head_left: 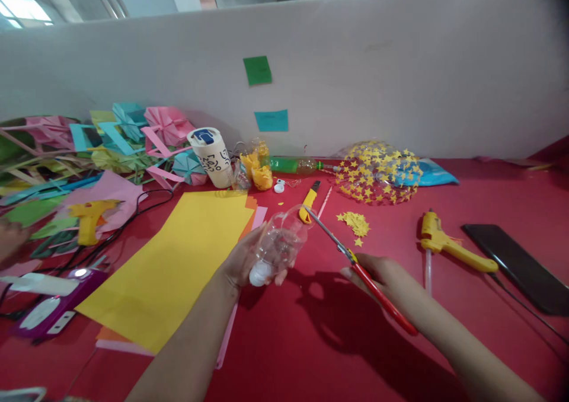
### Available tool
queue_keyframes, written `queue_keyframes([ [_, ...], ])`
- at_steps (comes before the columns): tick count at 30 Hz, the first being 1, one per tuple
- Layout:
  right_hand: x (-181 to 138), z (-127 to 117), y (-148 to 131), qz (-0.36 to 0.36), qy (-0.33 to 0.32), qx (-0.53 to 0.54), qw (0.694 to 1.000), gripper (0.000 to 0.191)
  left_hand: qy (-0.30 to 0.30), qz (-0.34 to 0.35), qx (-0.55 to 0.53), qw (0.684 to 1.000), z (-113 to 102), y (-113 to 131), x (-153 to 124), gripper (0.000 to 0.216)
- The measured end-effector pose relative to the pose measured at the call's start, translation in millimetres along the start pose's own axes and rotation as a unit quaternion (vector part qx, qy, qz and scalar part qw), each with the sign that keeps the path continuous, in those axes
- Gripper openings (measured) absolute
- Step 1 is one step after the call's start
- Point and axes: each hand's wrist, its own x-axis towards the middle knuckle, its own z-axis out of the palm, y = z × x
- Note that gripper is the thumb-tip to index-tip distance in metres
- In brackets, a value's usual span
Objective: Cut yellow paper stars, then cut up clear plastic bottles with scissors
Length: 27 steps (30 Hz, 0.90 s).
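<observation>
My left hand is wrapped round a clear plastic bottle piece with a white cap at its lower end, held above the red table. My right hand grips red-handled scissors. The scissors' blades point up and left, and their tips reach the bottle's cut upper rim near a yellow utility knife. A small heap of yellow paper stars lies just beyond the scissors.
A large yellow sheet lies left of my hands over orange and pink sheets. Yellow glue guns sit at right and left. A black phone, a star-covered bottle, a paper cup and folded paper crafts line the back.
</observation>
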Motion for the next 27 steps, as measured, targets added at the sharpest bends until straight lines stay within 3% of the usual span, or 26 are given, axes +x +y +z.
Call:
queue_keyframes([
  [6, 0.6, -0.8, -1.1, 0.017, -0.04, 0.128, 0.991, 0.049, 0.028, 0.036, -0.023, 0.999, 8.4, 8.0, 1.1, 0.057],
  [17, 6.5, 6.1, 0.7, 0.036, -0.027, 0.162, 0.986, 0.049, 0.147, 0.15, 0.023, 0.977, 23.8, 0.0, 2.9, 0.05],
  [23, 7.7, 10.7, 3.1, 0.047, -0.015, 0.173, 0.984, 0.053, 0.219, 0.245, 0.158, 0.931, 28.8, -8.1, 12.0, 0.058],
  [27, 7.9, 9.2, -1.1, 0.032, -0.007, 0.167, 0.985, 0.054, 0.254, 0.27, 0.269, 0.889, 32.6, -13.2, 13.6, 0.062],
])
